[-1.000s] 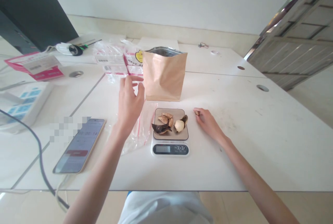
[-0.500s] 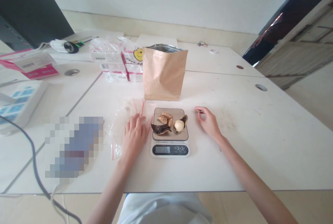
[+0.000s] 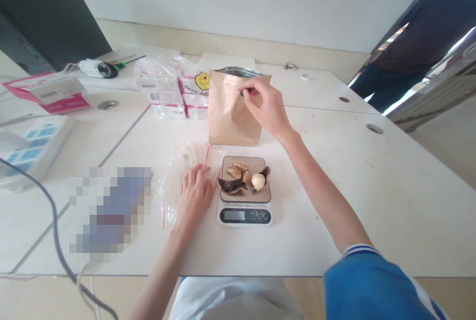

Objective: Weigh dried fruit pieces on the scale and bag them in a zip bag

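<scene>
My left hand [image 3: 194,195] lies flat, fingers spread, on a clear zip bag [image 3: 177,179] on the white table [image 3: 372,201], just left of a small kitchen scale [image 3: 245,215]. Several dried brown and pale pieces [image 3: 243,178] sit on the scale's platform. My right hand [image 3: 265,104] is raised at the open mouth of a standing brown paper pouch [image 3: 228,111] behind the scale. Its thumb and fingers pinch a small dark piece I cannot make out.
Packs of clear zip bags [image 3: 169,93] lie behind and left of the pouch. A pink box [image 3: 50,93], a white device [image 3: 33,144], a dark monitor [image 3: 44,10] and a cable [image 3: 55,240] are at the left. A person in dark clothes [image 3: 420,42] stands at the far right.
My left hand came down from the air onto the clear zip bag. My right hand rose from the table beside the scale to the pouch's mouth. A person appeared at the far right.
</scene>
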`<state>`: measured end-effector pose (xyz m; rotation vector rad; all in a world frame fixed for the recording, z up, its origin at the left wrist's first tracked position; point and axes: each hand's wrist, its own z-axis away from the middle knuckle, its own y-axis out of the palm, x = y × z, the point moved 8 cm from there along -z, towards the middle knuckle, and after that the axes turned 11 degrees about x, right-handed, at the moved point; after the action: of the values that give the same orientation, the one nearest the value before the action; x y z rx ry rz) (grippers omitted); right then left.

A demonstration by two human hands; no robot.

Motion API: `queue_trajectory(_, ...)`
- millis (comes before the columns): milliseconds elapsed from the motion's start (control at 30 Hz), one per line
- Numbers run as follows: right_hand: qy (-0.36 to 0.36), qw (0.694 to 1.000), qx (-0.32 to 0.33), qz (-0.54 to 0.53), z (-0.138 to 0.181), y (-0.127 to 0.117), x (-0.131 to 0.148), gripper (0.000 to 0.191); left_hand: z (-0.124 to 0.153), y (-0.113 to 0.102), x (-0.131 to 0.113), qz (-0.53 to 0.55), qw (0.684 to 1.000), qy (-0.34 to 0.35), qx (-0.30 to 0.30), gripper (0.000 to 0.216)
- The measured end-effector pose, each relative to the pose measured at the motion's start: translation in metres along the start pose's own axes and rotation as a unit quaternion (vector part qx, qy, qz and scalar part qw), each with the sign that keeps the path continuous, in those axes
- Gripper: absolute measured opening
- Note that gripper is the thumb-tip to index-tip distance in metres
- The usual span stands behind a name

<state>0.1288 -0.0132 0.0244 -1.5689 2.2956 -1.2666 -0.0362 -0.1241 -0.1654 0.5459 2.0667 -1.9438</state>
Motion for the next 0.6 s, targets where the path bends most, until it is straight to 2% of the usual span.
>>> queue_trajectory(100, 0.014, 0.997, 0.054, 0.055, -0.001, 0.024, -0.008, 0.017, 0.0, 0.001, 0.0, -0.012, 1.0, 0.004, 0.007, 0.036)
queue_trajectory(200, 0.031, 0.993, 0.081, 0.076, 0.007, 0.035, -0.013, 0.016, 0.0, 0.001, -0.001, -0.02, 1.0, 0.005, 0.006, 0.036)
queue_trajectory(333, 0.01, 0.998, 0.029, 0.052, 0.009, 0.02, -0.006, 0.018, 0.001, 0.0, -0.004, -0.019, 1.0, 0.004, 0.001, 0.036)
queue_trajectory(467, 0.016, 0.997, -0.038, 0.067, -0.006, -0.002, -0.007, 0.025, 0.002, -0.003, -0.007, -0.013, 1.0, 0.002, -0.013, 0.034)
queue_trajectory(600, 0.042, 0.994, -0.016, 0.104, -0.024, 0.004, -0.021, 0.029, 0.002, -0.004, -0.007, -0.013, 1.0, -0.002, -0.009, 0.034)
